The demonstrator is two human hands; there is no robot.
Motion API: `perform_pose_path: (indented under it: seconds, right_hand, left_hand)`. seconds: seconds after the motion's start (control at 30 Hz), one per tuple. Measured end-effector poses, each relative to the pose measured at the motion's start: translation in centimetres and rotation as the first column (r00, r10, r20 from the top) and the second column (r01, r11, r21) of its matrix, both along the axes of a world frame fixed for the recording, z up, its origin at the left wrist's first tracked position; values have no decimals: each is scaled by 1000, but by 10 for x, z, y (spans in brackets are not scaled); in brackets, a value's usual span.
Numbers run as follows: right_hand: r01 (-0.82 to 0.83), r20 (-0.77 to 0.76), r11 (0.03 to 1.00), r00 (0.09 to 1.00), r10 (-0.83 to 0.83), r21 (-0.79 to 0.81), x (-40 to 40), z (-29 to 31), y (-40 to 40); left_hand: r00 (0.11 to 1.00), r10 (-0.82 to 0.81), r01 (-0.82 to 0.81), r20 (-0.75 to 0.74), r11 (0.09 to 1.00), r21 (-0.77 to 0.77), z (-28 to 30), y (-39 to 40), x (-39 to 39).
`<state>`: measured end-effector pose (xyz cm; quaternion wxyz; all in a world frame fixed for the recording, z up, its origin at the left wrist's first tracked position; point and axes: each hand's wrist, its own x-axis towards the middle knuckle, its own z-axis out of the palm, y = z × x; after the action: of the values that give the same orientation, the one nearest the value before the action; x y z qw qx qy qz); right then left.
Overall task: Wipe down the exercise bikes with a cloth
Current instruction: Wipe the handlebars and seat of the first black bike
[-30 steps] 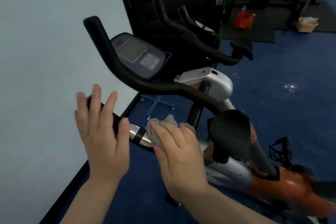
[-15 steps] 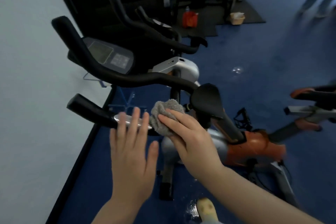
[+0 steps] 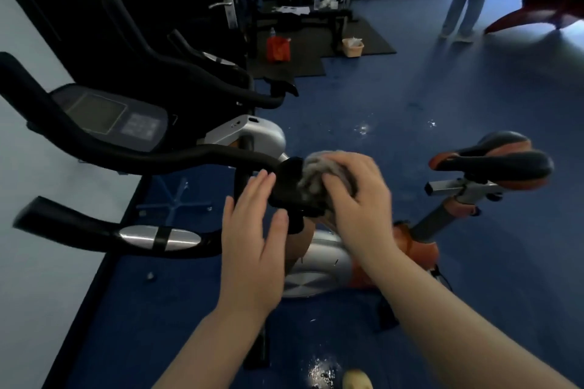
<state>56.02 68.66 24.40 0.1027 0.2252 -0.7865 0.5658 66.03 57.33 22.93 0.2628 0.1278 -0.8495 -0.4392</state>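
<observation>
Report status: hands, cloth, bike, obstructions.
Right hand grips grey cloth on the bike's black centre pad. Left hand open beside pad. Nothing blocking.

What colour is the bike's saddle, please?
The saddle is black with orange trim, seen in the head view.

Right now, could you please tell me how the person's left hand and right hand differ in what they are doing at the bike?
The right hand is curled over a grey cloth, pressing it onto the black pad at the handlebar centre; the left hand holds nothing. The left hand's fingers are straight and spread, the right hand's bent. The left hand sits nearer the camera, beside the pad. Both are bare and reach toward the same bike.
</observation>
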Motion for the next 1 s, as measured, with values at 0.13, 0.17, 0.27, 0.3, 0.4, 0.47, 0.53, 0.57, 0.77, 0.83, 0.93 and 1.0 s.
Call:
perform_pose_path:
  seconds: [0.13,0.17,0.27,0.3,0.4,0.47,0.53,0.57,0.77,0.83,0.93,1.0]
  right_hand:
    - [-217,-13,942,974,228,255,-4,-20,-22]
    - [-214,-54,940,970,237,265,-4,-24,-23]
    - [-306,-27,925,947,320,226,-22,-23,-17]
    - [-359,20,910,932,363,209,-30,-19,-15]
    - [-475,121,858,880,460,197,-47,-13,-8]
    - [-479,131,852,878,461,213,-49,-15,-3]
    - [-449,118,862,893,434,233,-50,-20,4]
    - [-428,100,869,904,416,249,-51,-22,7]
    - [-340,22,903,938,347,264,-49,-30,17]
    - [-305,104,916,952,288,262,-53,-37,26]
    - [-339,450,851,882,139,401,-52,-65,58]
    - [-317,558,845,829,26,432,-35,-95,82]
  left_hand:
    - [997,71,-72,12,991,117,-7,9,-16]
    - [996,92,-94,20,991,94,-10,12,-19]
    - [990,139,-140,25,989,48,-19,22,-24]
    - [989,143,-143,27,989,29,-20,23,-25]
    - [988,143,-141,52,989,-44,-25,23,-25]
    - [986,155,-151,56,986,-75,-27,21,-25]
    - [986,161,-156,53,984,-87,-28,22,-25]
    - [986,158,-153,52,984,-90,-28,22,-25]
    - [987,137,-127,80,985,-113,-28,23,-21]
    - [991,108,-99,85,990,-104,-28,25,-18]
    - [994,62,-59,89,997,-46,-39,31,0]
    - [986,55,-57,159,998,12,-56,35,16]
